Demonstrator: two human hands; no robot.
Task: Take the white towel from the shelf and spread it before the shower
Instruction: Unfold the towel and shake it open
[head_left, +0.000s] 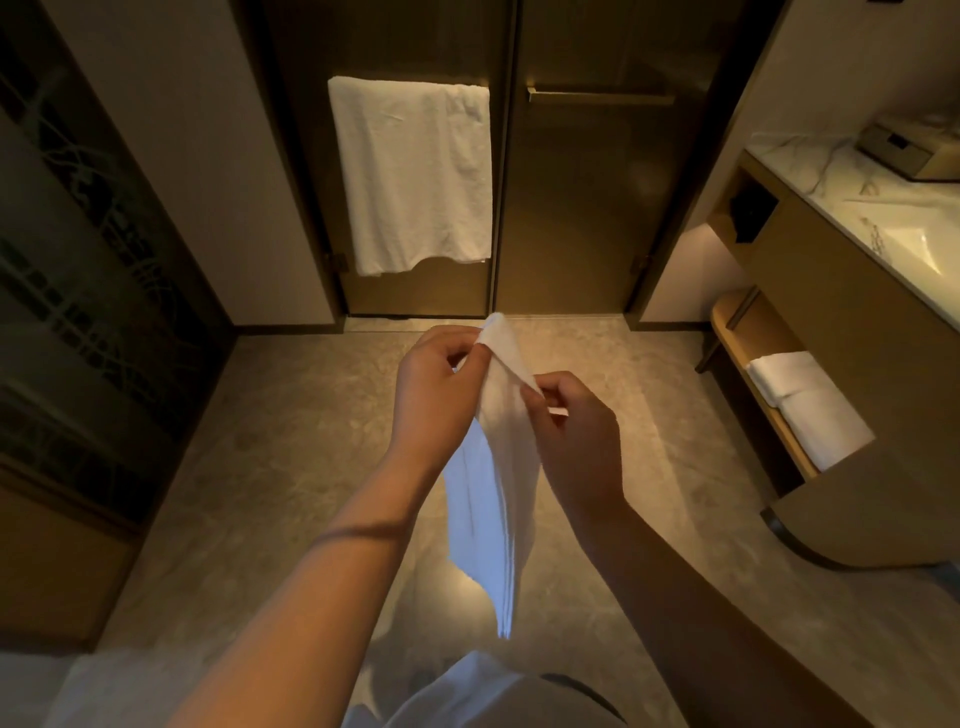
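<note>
The grey stone-tile floor (291, 415) is lying open and bare from the person's feet up to the threshold of the two bronze-tinted glass shower doors (571, 208), giving wide room to both sides of the arms. A dark patterned glass panel (78, 270) is closing off the left edge of that floor, and a tan wooden vanity cabinet (841, 332) is bounding the right edge. Its white marble counter (810, 176) is running along the right wall, with one gold box (914, 150) sitting near its far edge.

One large white bath towel (415, 171) is hanging over the bar of the left door; the brass bar (597, 96) on the right door is carrying nothing. On the low wooden shelf (758, 379) under the cabinet, two folded white towels (805, 405) are lying side by side near its front edge.

The small white towel (493, 467) is hanging in the air above the middle of the floor, just short of the shower threshold, its folded layers dangling down between the forearms. The left hand (431, 395) is pinching the top corner between thumb and fingertips, the other fingers curled. The right hand (576, 436) is nipping the near edge just below, fingers closed on the cloth. One thin dark band (358, 532) is circling the left wrist.
</note>
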